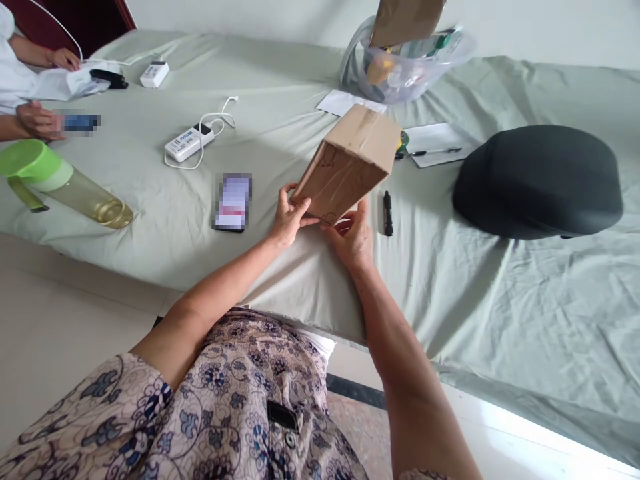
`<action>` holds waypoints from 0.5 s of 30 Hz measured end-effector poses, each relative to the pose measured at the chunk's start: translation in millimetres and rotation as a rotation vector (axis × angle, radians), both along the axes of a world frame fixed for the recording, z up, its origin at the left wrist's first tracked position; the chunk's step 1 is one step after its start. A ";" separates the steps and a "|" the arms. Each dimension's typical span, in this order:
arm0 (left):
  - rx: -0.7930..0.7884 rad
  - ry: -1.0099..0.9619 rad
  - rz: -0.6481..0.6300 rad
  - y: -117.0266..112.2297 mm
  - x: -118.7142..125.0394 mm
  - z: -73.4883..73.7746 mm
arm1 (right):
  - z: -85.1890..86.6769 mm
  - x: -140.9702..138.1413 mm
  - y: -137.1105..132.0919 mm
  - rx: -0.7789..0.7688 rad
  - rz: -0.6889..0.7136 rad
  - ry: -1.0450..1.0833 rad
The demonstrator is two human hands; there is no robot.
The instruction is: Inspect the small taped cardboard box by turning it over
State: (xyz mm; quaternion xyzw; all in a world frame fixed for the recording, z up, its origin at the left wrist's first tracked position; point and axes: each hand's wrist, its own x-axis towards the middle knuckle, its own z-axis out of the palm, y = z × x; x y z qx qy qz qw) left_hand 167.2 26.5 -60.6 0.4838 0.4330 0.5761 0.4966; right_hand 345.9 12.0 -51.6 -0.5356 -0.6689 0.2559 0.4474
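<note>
A brown cardboard box (350, 163) with tape along its faces is tilted up over the near middle of the cloth-covered table (200, 220). My left hand (287, 217) grips its lower left corner, thumb on the front face. Under the lower right corner sits my right hand (353, 237), fingers curled round the edge. Both hands hold the box just above the cloth.
A black marker (388, 213) lies right of the box, a phone (233, 202) left of it. Around are a power strip (190, 142), a green-lidded jug (60, 187) on its side, a dark cushion (540, 180), a clear tub (405, 63), papers with a pen (437, 143). Another person's hands (37, 120) are at far left.
</note>
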 end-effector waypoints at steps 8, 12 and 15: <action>0.062 0.481 0.254 9.2 -15.3 -0.5 | -0.7 9.6 1.3 0.013 -0.021 -0.080; 0.246 0.578 0.342 5.0 -13.9 4.5 | -1.2 9.6 0.5 0.038 0.018 -0.138; 0.322 0.578 0.360 -2.9 -10.2 14.8 | -2.9 10.1 0.2 0.042 0.082 -0.185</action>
